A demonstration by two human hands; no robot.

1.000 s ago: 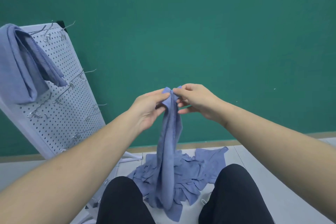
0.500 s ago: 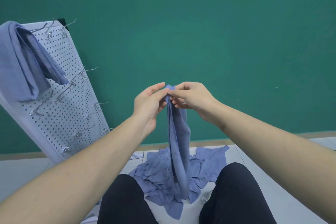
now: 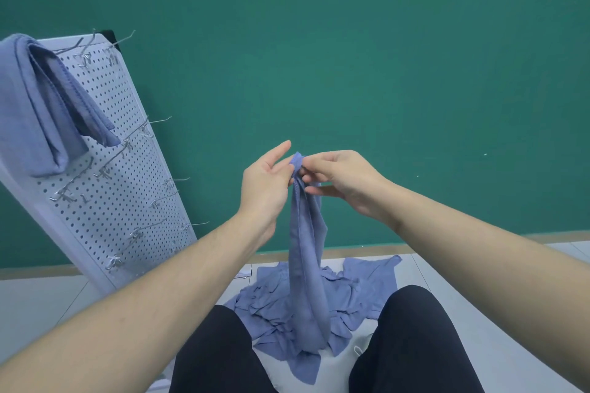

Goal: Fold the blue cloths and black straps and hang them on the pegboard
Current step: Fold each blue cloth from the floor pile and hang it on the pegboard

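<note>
A blue cloth point(image 3: 307, 265) hangs in a long bunched strip in front of me. My right hand point(image 3: 346, 182) pinches its top corner. My left hand point(image 3: 265, 183) is beside that corner with its fingers straightened, fingertips near the cloth's edge. The strip's lower end drops onto a heap of blue cloths point(image 3: 348, 293) lying on the floor between my knees. At the left leans a white pegboard point(image 3: 124, 201) with metal hooks, and one folded blue cloth point(image 3: 38, 102) hangs over its top left hooks. No black strap is visible.
A green wall point(image 3: 415, 89) stands close behind the hands. My two legs in black trousers point(image 3: 415, 344) frame the heap. Bare metal hooks point(image 3: 153, 124) stick out of the pegboard toward me. Pale floor tiles lie on both sides.
The left hand's fingers have opened off the cloth's top corner, while the right hand keeps pinching it. The hanging strip has shifted a little to the right.
</note>
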